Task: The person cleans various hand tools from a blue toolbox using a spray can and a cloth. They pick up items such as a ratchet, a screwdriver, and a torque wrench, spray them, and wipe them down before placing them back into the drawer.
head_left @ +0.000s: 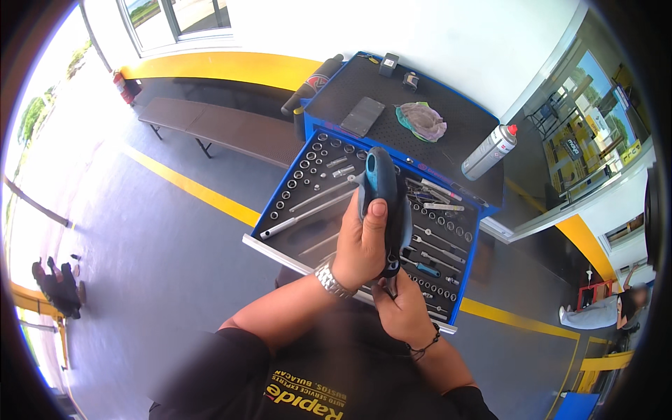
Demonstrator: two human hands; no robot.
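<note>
My left hand (pixel 362 238), with a metal-link watch on its wrist, is wrapped round a blue-and-black power tool (pixel 381 182). The tool stands upright in front of me, over an open tool drawer. At its lower end, my right hand (pixel 404 308) has its fingers closed against the tool's nose; whether they also hold a small part there is hidden. Sockets (pixel 304 164), a long bar (pixel 308 213) and ratchets (pixel 437 246) lie in the drawer's dark foam (pixel 290 241) on both sides of my hands.
On the blue cabinet's black top (pixel 469 133) lie a dark flat tablet-like object (pixel 362 116), a crumpled rag (pixel 421 121) and a spray can (pixel 490 152). A brown bench (pixel 217 129) runs along the wall to the left. People are at the far left (pixel 61 287) and right (pixel 602 311).
</note>
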